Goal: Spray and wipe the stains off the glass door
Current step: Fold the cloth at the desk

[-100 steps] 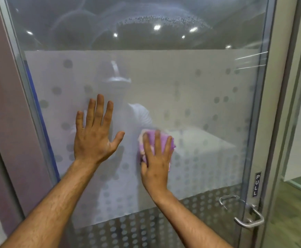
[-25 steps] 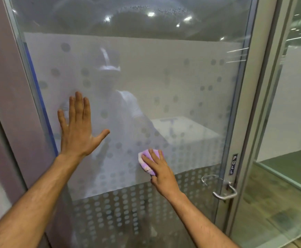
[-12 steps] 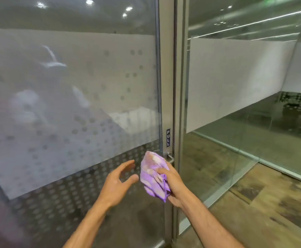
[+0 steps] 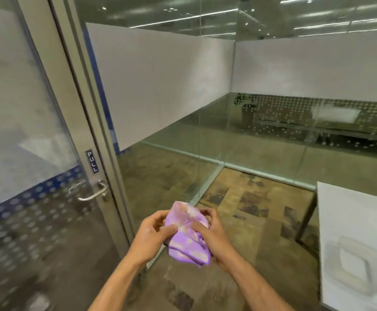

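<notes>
The glass door (image 4: 21,122) with its frosted, dotted film fills the left of the view, off to my left side. Its metal lever handle (image 4: 89,194) sits below a small PULL label (image 4: 92,161). A crumpled purple cloth (image 4: 186,234) is held in front of me, away from the glass. My left hand (image 4: 152,235) pinches its left edge and my right hand (image 4: 211,234) grips its right side. No spray bottle is in view.
A grey door frame (image 4: 97,135) stands right of the door. Glass partition walls (image 4: 183,97) with white film run ahead and right. A white table (image 4: 358,232) stands at the right edge. Patterned carpet (image 4: 239,209) covers the floor.
My view has swung right, away from the door. Both hands left the glass; my left hand has closed on the cloth that my right hand held alone.
</notes>
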`<move>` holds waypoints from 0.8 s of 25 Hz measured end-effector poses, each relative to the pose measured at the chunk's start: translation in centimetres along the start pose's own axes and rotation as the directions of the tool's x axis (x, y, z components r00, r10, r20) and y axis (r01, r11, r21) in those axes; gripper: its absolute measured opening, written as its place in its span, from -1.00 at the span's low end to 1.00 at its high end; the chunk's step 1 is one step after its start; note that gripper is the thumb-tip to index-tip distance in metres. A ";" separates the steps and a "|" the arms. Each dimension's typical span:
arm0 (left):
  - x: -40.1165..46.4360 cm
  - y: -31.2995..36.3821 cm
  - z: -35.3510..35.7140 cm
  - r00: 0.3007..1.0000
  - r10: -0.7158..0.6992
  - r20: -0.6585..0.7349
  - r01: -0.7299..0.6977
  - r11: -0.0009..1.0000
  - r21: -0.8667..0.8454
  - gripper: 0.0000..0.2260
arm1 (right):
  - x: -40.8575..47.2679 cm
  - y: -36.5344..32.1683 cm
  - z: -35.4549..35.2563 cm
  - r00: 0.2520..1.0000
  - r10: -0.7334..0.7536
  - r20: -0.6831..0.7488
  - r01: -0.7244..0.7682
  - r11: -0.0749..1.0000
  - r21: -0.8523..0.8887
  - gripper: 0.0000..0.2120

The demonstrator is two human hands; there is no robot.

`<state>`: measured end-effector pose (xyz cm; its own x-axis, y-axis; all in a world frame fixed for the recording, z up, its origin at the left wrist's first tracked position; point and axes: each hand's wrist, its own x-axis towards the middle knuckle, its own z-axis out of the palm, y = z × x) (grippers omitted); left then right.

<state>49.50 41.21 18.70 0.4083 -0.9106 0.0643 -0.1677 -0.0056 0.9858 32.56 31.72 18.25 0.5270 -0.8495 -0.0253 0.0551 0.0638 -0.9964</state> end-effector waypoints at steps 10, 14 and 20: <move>8.5 0.0 19.5 0.958 0.064 0.279 -0.048 0.997 -0.065 -0.66 | -0.1 0.3 -19.1 0.860 -0.462 -0.216 0.207 0.703 -0.680 -0.68; 13.9 -0.3 25.6 0.848 0.113 0.518 -0.162 0.985 0.052 -0.28 | 1.7 0.2 -25.6 0.870 -0.393 -0.298 -0.010 0.590 -0.808 -0.82; 21.3 -0.7 32.7 0.504 0.458 0.732 -0.793 0.581 0.182 -0.20 | 3.6 -1.6 -32.2 0.875 -0.447 -0.186 0.045 0.457 -0.889 -0.79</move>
<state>28.95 8.33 14.28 -0.5282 -0.7640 0.3706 -0.5848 0.6437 0.4935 7.10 11.72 17.17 0.2790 -0.8692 0.4082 -0.7049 -0.4741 -0.5276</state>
